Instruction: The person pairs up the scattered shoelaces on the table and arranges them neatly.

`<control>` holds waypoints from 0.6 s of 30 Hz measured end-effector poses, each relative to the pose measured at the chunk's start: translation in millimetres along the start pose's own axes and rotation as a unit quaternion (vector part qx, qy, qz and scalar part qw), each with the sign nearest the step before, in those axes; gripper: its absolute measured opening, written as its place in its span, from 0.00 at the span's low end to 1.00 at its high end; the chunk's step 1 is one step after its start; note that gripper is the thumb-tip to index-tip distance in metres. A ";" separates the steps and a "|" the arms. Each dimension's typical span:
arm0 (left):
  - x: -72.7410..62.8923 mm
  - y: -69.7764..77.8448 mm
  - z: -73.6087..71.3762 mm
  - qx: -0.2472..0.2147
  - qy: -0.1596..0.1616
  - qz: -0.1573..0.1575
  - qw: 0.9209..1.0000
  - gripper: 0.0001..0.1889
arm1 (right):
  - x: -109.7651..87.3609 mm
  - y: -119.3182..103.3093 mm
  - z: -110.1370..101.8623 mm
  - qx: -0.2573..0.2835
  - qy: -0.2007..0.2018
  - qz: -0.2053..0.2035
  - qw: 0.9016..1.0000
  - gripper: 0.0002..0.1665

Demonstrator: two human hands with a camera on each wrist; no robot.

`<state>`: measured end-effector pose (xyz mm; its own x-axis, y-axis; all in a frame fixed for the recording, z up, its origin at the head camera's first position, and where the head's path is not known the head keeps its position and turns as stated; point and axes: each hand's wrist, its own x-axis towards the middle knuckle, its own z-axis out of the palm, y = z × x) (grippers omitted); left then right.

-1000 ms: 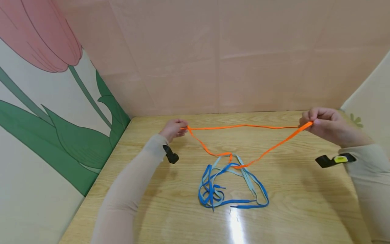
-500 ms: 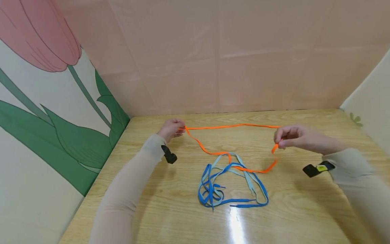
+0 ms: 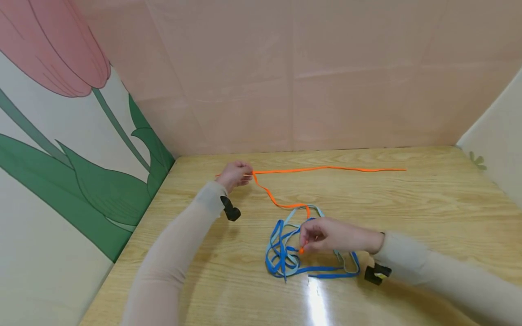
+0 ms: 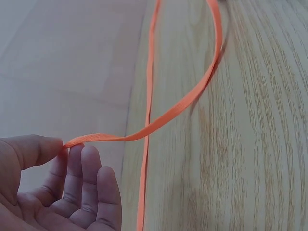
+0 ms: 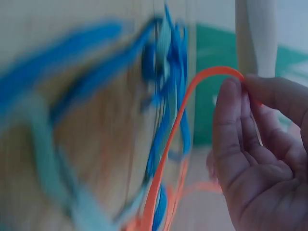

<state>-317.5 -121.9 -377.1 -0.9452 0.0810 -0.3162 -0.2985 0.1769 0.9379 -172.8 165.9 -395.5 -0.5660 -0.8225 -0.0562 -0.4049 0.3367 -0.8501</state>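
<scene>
Between finger and thumb my left hand [image 3: 235, 174] pinches an orange shoelace [image 3: 271, 195], near the back of the table. From there the lace sags forward to a loose tangle of blue shoelaces [image 3: 281, 244] and pale blue shoelaces [image 3: 290, 216]. My right hand [image 3: 324, 235] is over that tangle, covering part of it, and pinches the same orange shoelace [image 5: 180, 110] by its other stretch. A second orange shoelace [image 3: 326, 167] lies nearly straight along the table's back. In the left wrist view, the pinched lace [image 4: 173, 113] crosses over this straight one [image 4: 149, 72].
The wood-grain table [image 3: 428, 203] meets a pink back wall [image 3: 293, 81]. On the left stands a panel printed with a tulip [image 3: 53, 50], and a pale panel [image 3: 497, 131] borders the right side.
My right hand has come from the far right, leftward and toward the front, carrying its part of the orange shoelace over the blue tangle. The left hand stays nearly in place.
</scene>
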 end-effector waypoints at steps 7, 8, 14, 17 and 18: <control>-0.2 -1.4 0.5 0.003 -0.001 0.002 1.000 0.11 | 7.3 -2.0 18.4 -0.057 0.011 -0.008 0.998 0.02; -0.2 -1.6 0.4 0.002 -0.003 0.003 1.000 0.10 | 7.2 -0.4 18.4 -0.067 0.011 0.004 0.998 0.01; -1.5 -1.4 1.0 0.007 -0.009 0.004 1.000 0.10 | -0.2 8.7 6.9 -0.093 -0.019 0.043 0.995 0.04; 0.6 -0.4 0.7 0.006 -0.005 0.002 1.000 0.13 | -7.3 6.7 -16.2 -0.065 -0.023 0.047 0.997 0.09; 1.8 -0.3 0.5 0.006 -0.004 0.002 1.000 0.13 | -9.9 5.9 -26.7 -0.068 -0.017 0.048 0.996 0.10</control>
<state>-319.1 -121.4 -378.0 -0.9455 0.0892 -0.3130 -0.2927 0.1876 0.9376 -188.7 188.3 -386.0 -0.5835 -0.7975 -0.1537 -0.4443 0.4718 -0.7616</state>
